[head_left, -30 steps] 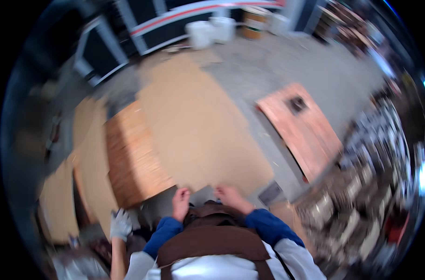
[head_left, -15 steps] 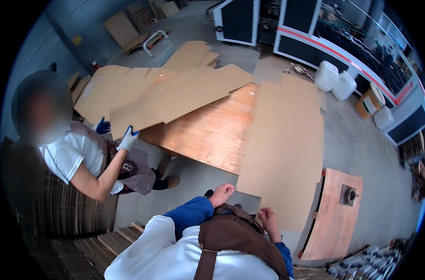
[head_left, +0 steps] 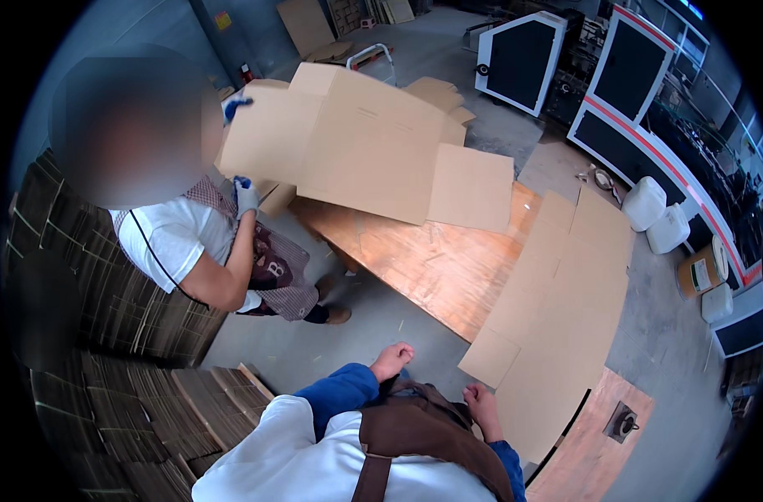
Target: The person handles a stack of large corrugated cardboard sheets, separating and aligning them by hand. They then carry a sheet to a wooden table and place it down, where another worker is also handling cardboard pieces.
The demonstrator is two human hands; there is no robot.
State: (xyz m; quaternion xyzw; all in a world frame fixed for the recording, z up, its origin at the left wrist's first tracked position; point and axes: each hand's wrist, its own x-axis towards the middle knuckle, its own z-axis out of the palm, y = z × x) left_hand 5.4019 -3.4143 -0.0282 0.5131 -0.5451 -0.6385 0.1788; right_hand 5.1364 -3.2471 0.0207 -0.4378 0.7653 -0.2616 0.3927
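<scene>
My left hand [head_left: 393,360] is held in front of my brown apron with its fingers curled closed, and nothing shows in it. My right hand [head_left: 482,406], also closed and showing nothing in it, is beside the near edge of a large flat cardboard sheet [head_left: 578,293]. I cannot tell whether it touches that sheet. The sheet lies across the right end of an orange-brown wooden board [head_left: 436,276]. A co-worker's gloved hands [head_left: 246,197] hold the left end of another wide cardboard sheet [head_left: 373,142], raised and tilted over the board.
Stacks of folded cardboard [head_left: 159,402] stand at the left and lower left. A smaller wooden board [head_left: 590,443] with a metal fitting lies at the lower right. White jugs [head_left: 645,203], a brown drum [head_left: 703,269] and a large machine [head_left: 624,67] line the right side.
The co-worker's cardboard sheet has been raised and tipped, showing its broad face. My view has turned left. My hands keep nearly the same closed pose.
</scene>
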